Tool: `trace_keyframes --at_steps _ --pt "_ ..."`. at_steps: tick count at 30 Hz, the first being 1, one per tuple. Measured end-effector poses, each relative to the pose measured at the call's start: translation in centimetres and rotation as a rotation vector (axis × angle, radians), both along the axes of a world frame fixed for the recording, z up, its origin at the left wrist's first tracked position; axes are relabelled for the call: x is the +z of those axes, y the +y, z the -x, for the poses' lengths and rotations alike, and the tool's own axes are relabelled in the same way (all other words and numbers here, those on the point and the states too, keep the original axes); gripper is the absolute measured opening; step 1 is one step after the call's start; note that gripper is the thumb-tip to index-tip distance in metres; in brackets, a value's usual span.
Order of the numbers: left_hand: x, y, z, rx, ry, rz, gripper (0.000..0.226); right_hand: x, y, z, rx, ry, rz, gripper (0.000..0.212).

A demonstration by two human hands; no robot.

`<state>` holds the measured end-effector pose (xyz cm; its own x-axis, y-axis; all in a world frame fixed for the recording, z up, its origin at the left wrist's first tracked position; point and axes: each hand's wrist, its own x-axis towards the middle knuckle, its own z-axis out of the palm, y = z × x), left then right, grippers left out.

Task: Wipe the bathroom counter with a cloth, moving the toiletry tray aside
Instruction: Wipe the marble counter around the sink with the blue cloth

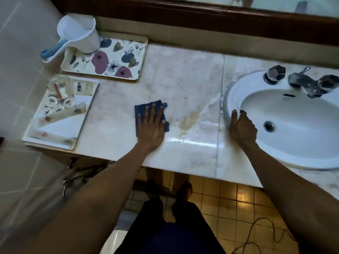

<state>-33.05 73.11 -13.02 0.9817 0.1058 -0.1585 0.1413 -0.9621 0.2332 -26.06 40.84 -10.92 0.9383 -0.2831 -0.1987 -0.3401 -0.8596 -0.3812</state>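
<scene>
The left hand [150, 125] lies flat, its grip spread wide with fingers splayed, palm pressing a dark blue, wavy-edged square cloth [139, 110] onto the pale marbled stone table [183, 83]. It closes on nothing; it only pins the cloth down by pressure. The right hand [243, 128] has its grip curled over the near left rim of the white oval ceramic sink [293, 114], thumb on top and fingers hooked over the edge, apparently bracing the body and not carrying anything.

Just right of the cloth sits a yellowish-brown stain [189, 121] with a wet sheen below it near the front edge. The step in hand looks like the wiping itself, on the middle stretch of the table. The next move likely calls for pushing the cloth rightward across that stain with firm, even pressure.

The white rectangular toiletry tray [53, 140], loaded with small bottles and sachets, rests at the far left end, overhanging the front corner slightly, well apart from the cloth. Behind it lies a flowered rectangular tray [110, 57] bearing a white plastic dipper with a blue handle [78, 33]. The table beneath both trays would remain to be wiped.
</scene>
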Motion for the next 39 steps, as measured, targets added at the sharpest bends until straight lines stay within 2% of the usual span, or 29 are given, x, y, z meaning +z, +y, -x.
trace_keyframes --at_steps 3,6,8,10,12,14,17,19,22,24,28,31,33,35,39 --pt "0.0 -1.8 5.1 -0.236 -0.023 -0.003 0.057 0.1 0.0 0.1 -0.005 -0.036 0.024 0.064" --pt "0.1 1.8 9.2 -0.447 -0.069 -0.092 0.057 0.0 -0.4 0.3 0.007 -0.049 0.01 0.064" --pt "0.1 4.3 8.7 -0.37 -0.059 -0.118 0.056 -0.1 -0.6 0.2 0.015 -0.06 -0.007 0.063" --pt "0.0 4.4 6.2 -0.165 -0.025 -0.09 0.056 -0.2 -0.9 0.3 0.032 -0.057 -0.014 0.063" --pt "0.3 2.2 3.0 0.023 -0.01 -0.031 0.056 -0.4 -1.4 0.5 0.052 -0.052 -0.018 0.063" --pt "0.5 -1.2 -0.4 0.082 -0.01 0.017 0.055 -0.6 -1.9 0.9 0.082 -0.054 -0.008 0.063" --pt "0.8 -7.2 -2.3 -0.071 -0.001 0.116 0.052 -1.0 -2.7 1.4 0.129 -0.077 0.009 0.063" --pt "0.6 -9.7 -0.1 -0.213 -0.002 0.108 0.053 -1.1 -2.9 1.5 0.145 -0.078 0.01 0.063" --pt "0.1 -8.1 6.1 -0.452 -0.05 -0.008 0.056 -0.9 -3.2 1.6 0.151 -0.082 0.019 0.061" --pt "0.1 -4.4 8.5 -0.49 -0.052 -0.043 0.057 -0.7 -3.0 1.7 0.156 -0.092 0.017 0.06" --pt "0.4 -0.2 5.1 -0.26 0.0 -0.063 0.059 -0.5 -3.2 2.1 0.159 -0.083 0.015 0.058" --pt "0.5 -3.6 -0.3 0.026 -0.005 -0.024 0.059 -0.4 -3.9 2.9 0.168 -0.093 0.013 0.054" --pt "0.2 -7.9 -3.0 0.137 -0.003 0.03 0.06 -0.4 -4.5 3.4 0.195 -0.12 0.007 0.051" --pt "0.1 -12.5 -3.6 0.069 -0.031 0.046 0.06 -0.4 -5.1 3.8 0.216 -0.144 0.001 0.051" --pt "-0.2 -17.7 2.3 -0.349 -0.064 0.056 0.058 -0.6 -5.6 4.2 0.247 -0.202 -0.014 0.049"
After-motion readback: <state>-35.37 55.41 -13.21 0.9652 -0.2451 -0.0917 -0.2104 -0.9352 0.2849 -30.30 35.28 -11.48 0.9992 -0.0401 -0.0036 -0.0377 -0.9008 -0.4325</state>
